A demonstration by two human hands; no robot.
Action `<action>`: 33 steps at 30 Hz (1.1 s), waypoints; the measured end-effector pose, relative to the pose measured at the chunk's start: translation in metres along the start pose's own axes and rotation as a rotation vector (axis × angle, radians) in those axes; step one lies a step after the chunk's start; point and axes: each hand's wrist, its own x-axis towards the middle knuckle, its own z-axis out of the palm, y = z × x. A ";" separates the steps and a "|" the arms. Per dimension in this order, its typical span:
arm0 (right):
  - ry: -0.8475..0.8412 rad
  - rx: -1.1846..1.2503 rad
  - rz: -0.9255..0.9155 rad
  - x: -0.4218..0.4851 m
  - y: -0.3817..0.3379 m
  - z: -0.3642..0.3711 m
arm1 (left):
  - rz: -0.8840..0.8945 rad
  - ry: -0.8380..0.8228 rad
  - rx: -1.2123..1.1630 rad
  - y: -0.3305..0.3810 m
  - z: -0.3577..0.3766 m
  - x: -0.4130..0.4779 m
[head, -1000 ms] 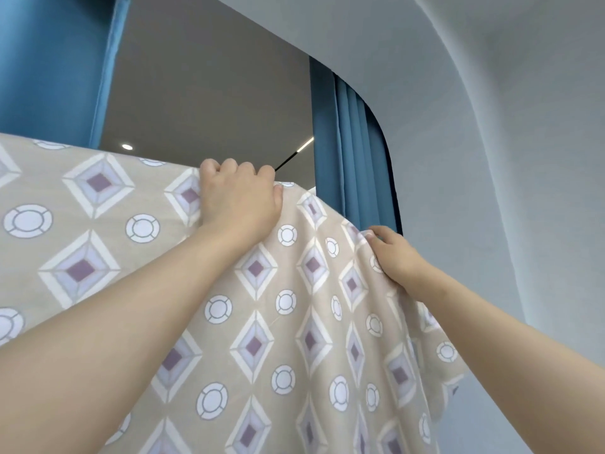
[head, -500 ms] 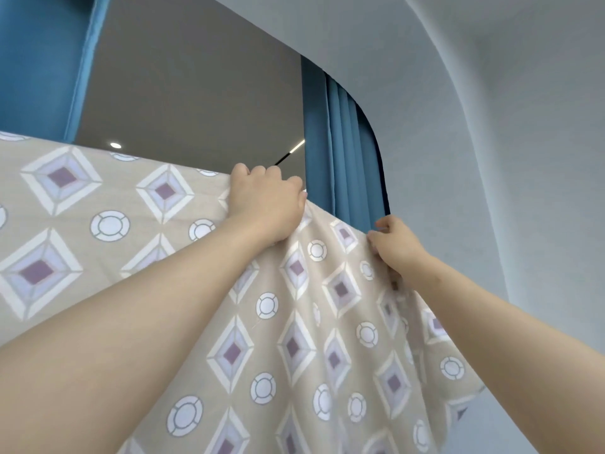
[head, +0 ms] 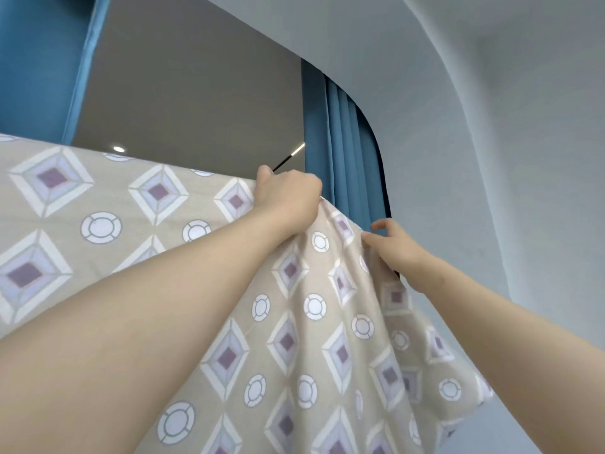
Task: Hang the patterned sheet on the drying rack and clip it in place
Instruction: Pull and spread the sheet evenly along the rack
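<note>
The patterned sheet (head: 304, 339), beige with diamond and ring motifs, hangs over a high bar that the cloth hides. Its top edge runs level from the left to my left hand (head: 288, 198), then slopes down to the right. My left hand is closed over that top fold, knuckles up. My right hand (head: 397, 249) is lower and to the right, its fingers pinching the sheet's sloping edge with the index finger slightly raised. No clip is visible.
Blue curtains (head: 347, 152) hang just behind the sheet's right end, and another blue curtain (head: 42, 60) is at the upper left. A thin dark rod (head: 284, 162) pokes out past my left hand. A pale curved wall (head: 491, 158) fills the right side.
My left hand has slid to the right along the top edge. My right hand has moved right with the sheet's edge. The view has shifted, and the sheet now drapes further right.
</note>
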 end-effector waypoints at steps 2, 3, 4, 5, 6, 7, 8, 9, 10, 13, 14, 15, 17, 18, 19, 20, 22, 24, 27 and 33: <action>-0.215 -0.046 0.085 -0.012 0.010 -0.008 | -0.015 0.015 0.023 0.000 0.002 0.001; -0.277 -0.152 0.097 -0.016 0.016 -0.011 | -0.007 0.015 0.042 0.001 0.003 -0.001; -0.298 -0.256 0.103 -0.019 0.022 -0.013 | 0.011 -0.012 0.056 0.003 0.003 -0.004; -0.257 -0.313 0.097 -0.017 0.028 -0.013 | 0.037 -0.063 0.064 0.006 0.002 -0.006; -0.168 -0.336 0.088 -0.015 0.032 -0.015 | 0.066 -0.130 0.075 0.012 0.003 -0.007; -0.030 -0.354 0.063 -0.011 0.036 -0.016 | 0.093 -0.186 0.078 0.018 0.004 -0.007; 0.105 -0.368 0.024 -0.007 0.040 -0.018 | 0.115 -0.207 0.068 0.024 0.006 -0.007; 0.170 -0.376 -0.010 -0.006 0.042 -0.021 | 0.126 -0.191 0.048 0.029 0.010 -0.006; 0.146 -0.377 -0.014 -0.004 0.044 -0.025 | 0.119 -0.159 0.032 0.033 0.015 -0.005; -0.102 -0.495 0.084 -0.009 0.052 -0.033 | 0.079 -0.046 0.005 0.040 0.024 -0.009; -0.056 -0.576 0.085 -0.010 0.055 -0.036 | 0.082 -0.009 0.001 0.042 0.027 -0.011; 0.078 -0.657 0.049 -0.012 0.056 -0.037 | 0.088 0.026 0.001 0.043 0.029 -0.014; 0.329 -0.718 -0.051 -0.016 0.059 -0.040 | 0.093 0.088 0.001 0.046 0.030 -0.019; 0.350 -0.688 -0.061 -0.018 0.061 -0.040 | 0.092 0.105 0.005 0.047 0.030 -0.022; 0.301 -0.671 -0.033 -0.019 0.062 -0.040 | 0.089 0.111 0.010 0.046 0.030 -0.024; 0.248 -0.679 -0.011 -0.019 0.064 -0.039 | 0.085 0.109 0.021 0.045 0.029 -0.027; 0.250 -0.709 -0.011 -0.020 0.067 -0.037 | 0.083 0.104 0.029 0.040 0.026 -0.035; 0.202 -0.569 -0.009 -0.017 0.066 -0.034 | 0.097 0.138 0.006 0.035 0.026 -0.041; -0.080 -0.236 0.046 -0.019 0.058 -0.019 | 0.145 0.302 0.029 0.030 0.025 -0.050; 0.146 -0.539 0.010 -0.016 0.055 -0.011 | 0.028 0.462 -0.133 0.020 0.017 -0.066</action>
